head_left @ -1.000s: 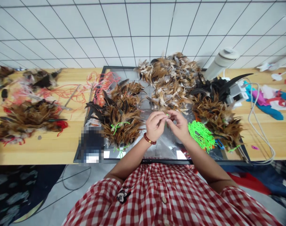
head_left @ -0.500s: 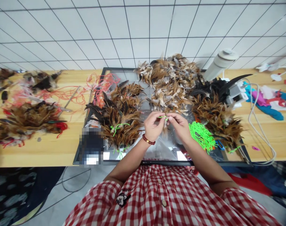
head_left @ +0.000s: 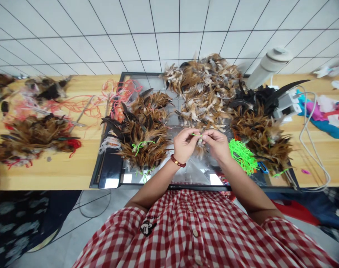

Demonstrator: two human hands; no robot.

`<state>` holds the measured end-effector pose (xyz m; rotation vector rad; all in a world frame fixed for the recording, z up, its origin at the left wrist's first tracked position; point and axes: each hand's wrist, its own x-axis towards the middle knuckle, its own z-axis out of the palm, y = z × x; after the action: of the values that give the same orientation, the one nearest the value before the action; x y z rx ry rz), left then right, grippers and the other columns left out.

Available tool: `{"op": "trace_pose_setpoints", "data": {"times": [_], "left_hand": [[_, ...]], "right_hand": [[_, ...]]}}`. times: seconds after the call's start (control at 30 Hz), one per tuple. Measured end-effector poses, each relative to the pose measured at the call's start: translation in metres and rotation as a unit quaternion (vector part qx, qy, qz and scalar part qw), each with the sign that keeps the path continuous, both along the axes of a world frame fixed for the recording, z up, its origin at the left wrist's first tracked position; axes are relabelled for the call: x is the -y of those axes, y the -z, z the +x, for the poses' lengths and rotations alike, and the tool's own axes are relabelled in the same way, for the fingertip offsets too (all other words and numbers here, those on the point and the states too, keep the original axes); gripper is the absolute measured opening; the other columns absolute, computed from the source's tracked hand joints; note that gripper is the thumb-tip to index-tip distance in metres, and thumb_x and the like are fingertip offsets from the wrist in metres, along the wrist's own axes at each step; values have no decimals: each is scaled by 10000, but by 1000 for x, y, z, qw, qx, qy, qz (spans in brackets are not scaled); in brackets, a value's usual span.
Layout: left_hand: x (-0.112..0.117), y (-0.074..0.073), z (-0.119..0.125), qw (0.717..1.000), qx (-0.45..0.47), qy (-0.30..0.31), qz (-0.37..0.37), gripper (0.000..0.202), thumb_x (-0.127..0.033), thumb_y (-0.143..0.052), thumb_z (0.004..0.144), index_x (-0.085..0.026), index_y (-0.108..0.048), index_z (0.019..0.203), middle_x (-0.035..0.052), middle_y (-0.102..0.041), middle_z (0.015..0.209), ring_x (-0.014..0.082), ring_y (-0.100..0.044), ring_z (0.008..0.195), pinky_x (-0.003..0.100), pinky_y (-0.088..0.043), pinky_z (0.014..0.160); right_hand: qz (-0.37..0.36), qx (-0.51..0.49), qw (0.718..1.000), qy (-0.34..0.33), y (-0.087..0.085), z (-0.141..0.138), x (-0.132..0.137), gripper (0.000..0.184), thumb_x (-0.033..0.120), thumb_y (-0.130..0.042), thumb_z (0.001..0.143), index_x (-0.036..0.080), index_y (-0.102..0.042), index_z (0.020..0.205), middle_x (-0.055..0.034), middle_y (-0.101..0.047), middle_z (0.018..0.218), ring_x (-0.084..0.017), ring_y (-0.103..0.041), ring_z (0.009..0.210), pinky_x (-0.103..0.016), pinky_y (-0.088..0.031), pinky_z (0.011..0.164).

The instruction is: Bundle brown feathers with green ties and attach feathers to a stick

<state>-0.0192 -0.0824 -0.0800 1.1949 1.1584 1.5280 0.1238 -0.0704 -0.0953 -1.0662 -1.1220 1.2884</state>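
moved: green thread shows clearer between my fingertips than a second ago | tied feather bunch lies left | left hand pinches the thread's left end | right hand pinches its right end, above glass tray | green cord pile just right

Light wooden bench, black-framed glass panel lying at its centre. Dark rectangular phone on the panel's near-left corner. Loose brown feather heap toward the bench's left end; tangled red string just behind it. White cylindrical flask by the panel's far-right corner. White cable loops at the right end, beside blue-and-pink cloth scraps.
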Motion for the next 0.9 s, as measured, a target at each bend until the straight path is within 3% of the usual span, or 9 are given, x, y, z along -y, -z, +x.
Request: {"op": "trace_pose_setpoints", "data": {"times": [0.2,0.4,0.57,0.73,0.9], "left_hand": [[-8,1,-1,988,123,-3,-93,237,-210,-852,724,-205,-713,916,-7,-706,796,120,-660,740,266,-531,773],[-12,-5,-6,986,147,-15,-75,349,-188,-848,710,-224,-606,960,-31,-652,784,109,-616,743,242,-490,748],[-9,-8,-4,984,156,-21,-79,393,-254,-861,716,-235,-529,926,-36,-618,796,104,-610,730,246,-494,739],[-6,-12,-4,950,272,52,-141,520,-344,-928,627,-230,-512,919,-66,-596,788,100,-656,656,258,-529,665],[-3,-18,-5,908,347,71,-224,561,-220,-964,559,-203,-513,892,-92,-628,700,92,-663,566,217,-515,573]], "right_hand": [[-1,-27,998,-56,0,-2,1,494,676,-768,816,243,-532,828,9,-594,747,-133,-544,629,-284,-507,615],[-60,-57,984,-159,-9,3,3,530,664,-837,744,225,-541,769,21,-527,668,-121,-442,575,-272,-368,559],[-42,-58,967,-244,-10,-2,7,528,668,-802,793,218,-530,745,53,-451,599,-108,-370,548,-267,-317,574],[-12,39,959,-280,-4,3,6,450,585,-714,895,194,-578,720,27,-516,628,-116,-450,596,-262,-349,599],[-72,30,942,-327,0,7,8,357,405,-628,863,197,-512,596,43,-451,540,-81,-342,477,-244,-250,492]]}}
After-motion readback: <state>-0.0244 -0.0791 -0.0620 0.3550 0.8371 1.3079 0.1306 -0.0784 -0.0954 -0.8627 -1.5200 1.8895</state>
